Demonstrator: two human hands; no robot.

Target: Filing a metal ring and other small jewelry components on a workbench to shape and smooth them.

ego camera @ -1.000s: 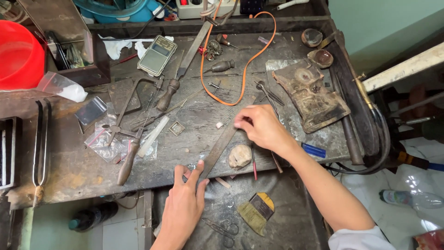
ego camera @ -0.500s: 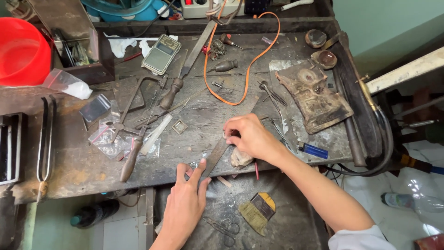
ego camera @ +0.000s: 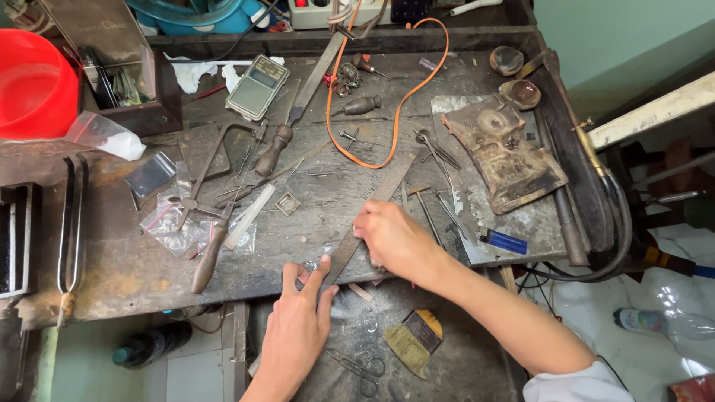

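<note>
The file (ego camera: pixel 370 220) lay slanted at the bench's front edge, our right hand (ego camera: pixel 395 240) closed around its middle. Our left hand (ego camera: pixel 298 327), at seven o'clock from it, seemingly pinched one small ring (ego camera: pixel 310 266) against the edge. A slip could nick a fingertip. One file, two hands.

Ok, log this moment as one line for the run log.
right hand: gripping flat file | left hand: fingertips pinching small ring at workbench edge | file tip by ring
</note>
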